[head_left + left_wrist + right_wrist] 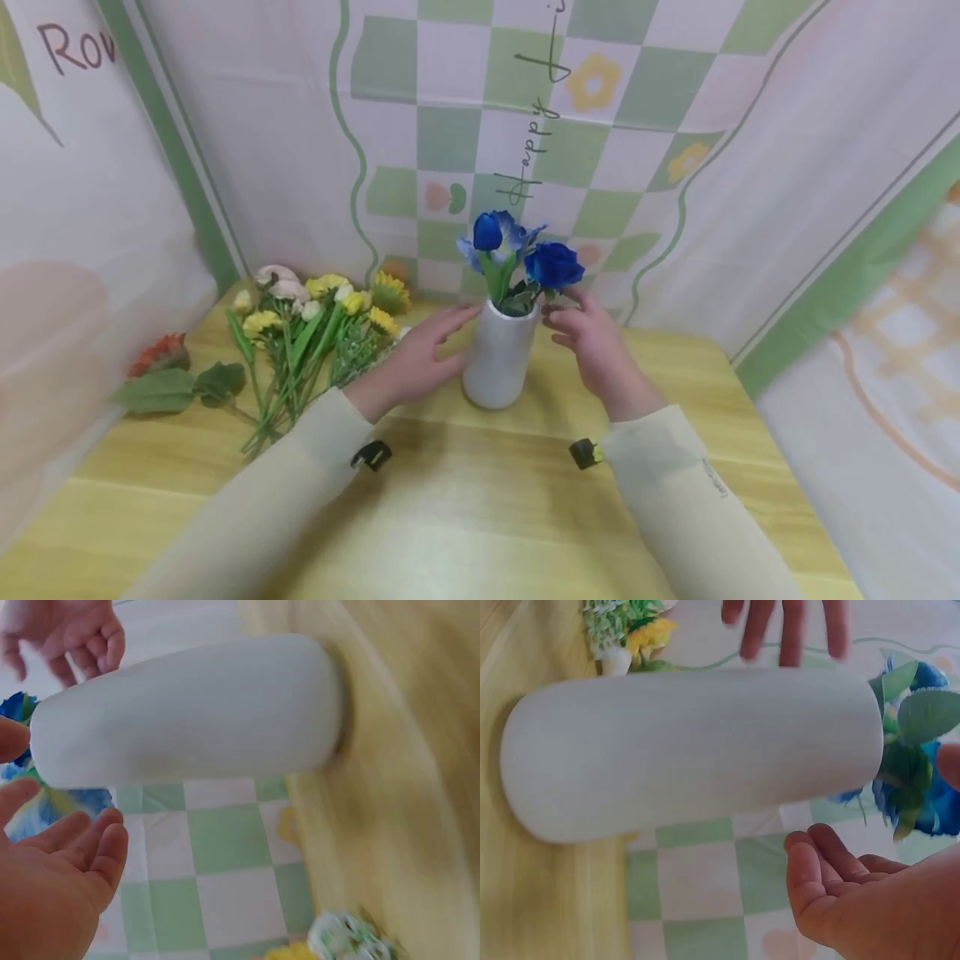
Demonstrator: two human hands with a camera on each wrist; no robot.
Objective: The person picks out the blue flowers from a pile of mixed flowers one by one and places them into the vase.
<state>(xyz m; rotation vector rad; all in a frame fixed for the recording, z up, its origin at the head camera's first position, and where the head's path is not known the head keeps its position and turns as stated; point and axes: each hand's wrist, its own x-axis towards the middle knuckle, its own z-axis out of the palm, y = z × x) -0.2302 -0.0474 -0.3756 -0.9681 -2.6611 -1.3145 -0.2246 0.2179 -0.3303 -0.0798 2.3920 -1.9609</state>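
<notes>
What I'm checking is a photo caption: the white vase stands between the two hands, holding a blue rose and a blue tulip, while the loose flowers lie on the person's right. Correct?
Not quite: the head view shows the loose flowers lying on the person's left. The white vase, blue rose, blue tulip, left hand and right hand are as stated.

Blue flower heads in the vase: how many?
3 visible in the white vase: tulip left, rose right, pale-blue bloom behind, between them. More may be hidden.

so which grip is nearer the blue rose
Right. In the head view, the right grip is just below the rose; the left grip is farther, across the vase.
</notes>
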